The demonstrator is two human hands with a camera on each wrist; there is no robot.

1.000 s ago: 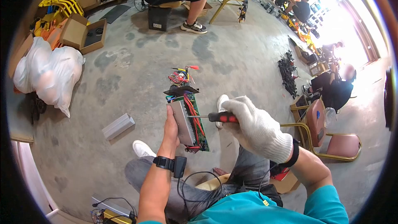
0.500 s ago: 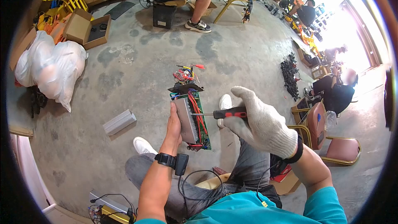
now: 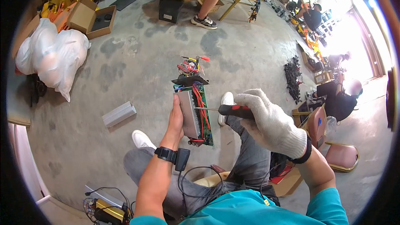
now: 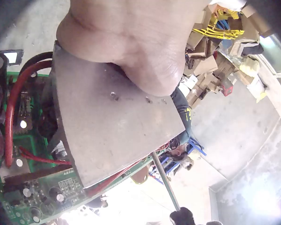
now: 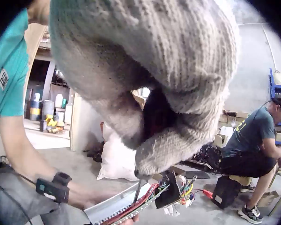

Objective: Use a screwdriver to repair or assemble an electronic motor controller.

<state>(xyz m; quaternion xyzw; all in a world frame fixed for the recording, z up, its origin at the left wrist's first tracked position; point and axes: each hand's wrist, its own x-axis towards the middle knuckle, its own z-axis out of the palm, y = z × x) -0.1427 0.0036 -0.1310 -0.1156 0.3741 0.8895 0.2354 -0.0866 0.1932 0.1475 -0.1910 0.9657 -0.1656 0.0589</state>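
My bare left hand grips a green circuit board by the flat grey metal plate along its side. Red wires run down the board, and a bundle of coloured wires sticks out past a black end panel. In my right hand, which wears a white knitted glove, is a screwdriver with a black and red handle. Its thin shaft reaches in behind the plate's edge in the left wrist view; the tip is hidden there.
A ribbed silver metal casing lies on the concrete floor to the left. White plastic bags and an open cardboard box stand farther left. Chairs are at the right. Another person sits ahead.
My right hand's fingers have loosened and closed again round the screwdriver handle, which stays at the plate's edge. The head view has shifted a little; my left hand keeps its hold on the board.
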